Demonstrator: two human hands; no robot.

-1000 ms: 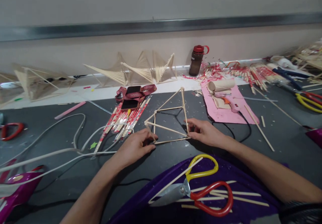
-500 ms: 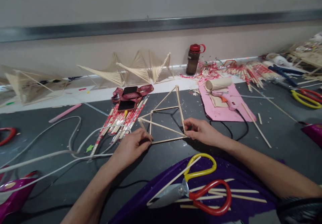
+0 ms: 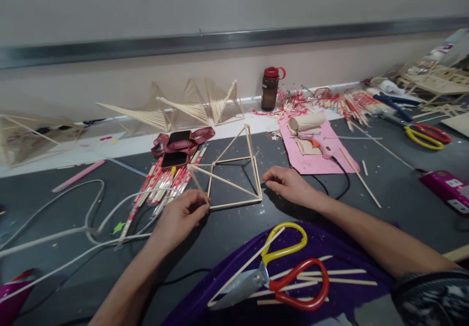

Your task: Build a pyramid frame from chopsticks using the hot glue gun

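Observation:
A small frame of joined wooden sticks (image 3: 234, 183) stands on the dark table in front of me, its far corner rising to a peak. My left hand (image 3: 186, 211) pinches its near left corner between thumb and fingers. To the right of the frame, my right hand (image 3: 287, 184) rests low over the table, fingers loosely bent and apart, holding nothing. A small gap separates its fingertips from the frame's near right corner. Close to my body, scissors (image 3: 261, 276) with one yellow and one red handle lie on purple cloth (image 3: 205, 287) among loose sticks (image 3: 344, 271).
A pink glue gun (image 3: 318, 142) and a cardboard tube lie on pink paper (image 3: 311, 164). Packaged chopsticks (image 3: 146, 189) and phones (image 3: 175, 158) lie left, near white cables (image 3: 91, 208). Finished stick models (image 3: 194, 108) and a water bottle (image 3: 269, 89) stand along the wall.
My right hand has let go of the frame's near right corner and moved slightly away from it. My left hand keeps its pinch. The whole view has shifted a little.

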